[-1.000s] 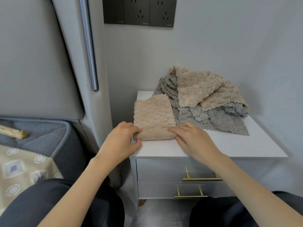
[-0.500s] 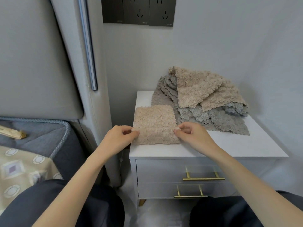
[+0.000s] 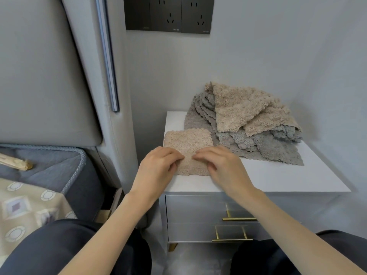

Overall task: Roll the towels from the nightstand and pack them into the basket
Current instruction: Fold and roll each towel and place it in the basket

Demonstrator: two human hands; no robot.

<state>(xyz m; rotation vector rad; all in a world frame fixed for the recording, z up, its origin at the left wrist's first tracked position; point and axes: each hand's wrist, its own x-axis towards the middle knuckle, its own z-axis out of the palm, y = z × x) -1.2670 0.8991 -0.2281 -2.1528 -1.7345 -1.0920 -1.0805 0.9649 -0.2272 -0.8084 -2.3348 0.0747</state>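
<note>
A folded beige towel (image 3: 188, 140) lies flat at the front left corner of the white nightstand (image 3: 278, 181). My left hand (image 3: 156, 168) and my right hand (image 3: 225, 168) both lie over its near half. Their curled fingers pinch the cloth, and the fingertips almost meet at its middle. The towel's near edge shows between my hands. Behind it sits a loose pile of beige and grey towels (image 3: 248, 124). No basket is in view.
The nightstand stands against the wall, with two drawers and brass handles (image 3: 238, 218) below its top. To the left are a padded headboard (image 3: 39, 76) and a bed with a patterned cover (image 3: 25, 211). Black wall sockets (image 3: 168, 14) are above. My knees flank the drawers.
Both hands have moved in from the towel's left and right sides to its middle. The towel has slid slightly towards the nightstand's front edge.
</note>
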